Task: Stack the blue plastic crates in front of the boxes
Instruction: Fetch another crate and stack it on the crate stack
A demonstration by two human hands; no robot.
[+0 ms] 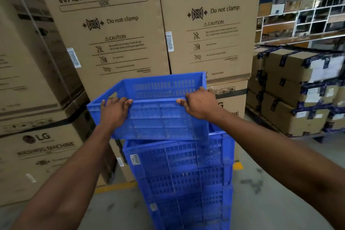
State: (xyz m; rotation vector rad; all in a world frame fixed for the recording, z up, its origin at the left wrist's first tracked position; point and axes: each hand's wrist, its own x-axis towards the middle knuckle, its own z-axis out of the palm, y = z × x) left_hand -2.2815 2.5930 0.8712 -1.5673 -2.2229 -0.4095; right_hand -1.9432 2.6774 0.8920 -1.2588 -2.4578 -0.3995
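Observation:
A blue plastic crate with slotted walls is held at chest height, tilted and shifted left over a stack of blue crates standing on the floor. My left hand grips the crate's near rim at its left end, fingers curled over the edge. At the right end of the same rim my right hand grips it. The held crate's bottom edge meets the top of the stack. Tall washing machine boxes stand right behind the crates.
More washing machine boxes line the left side. Taped cartons on a pallet stand at the right, with shelving behind them. Grey concrete floor with a yellow line lies around the stack.

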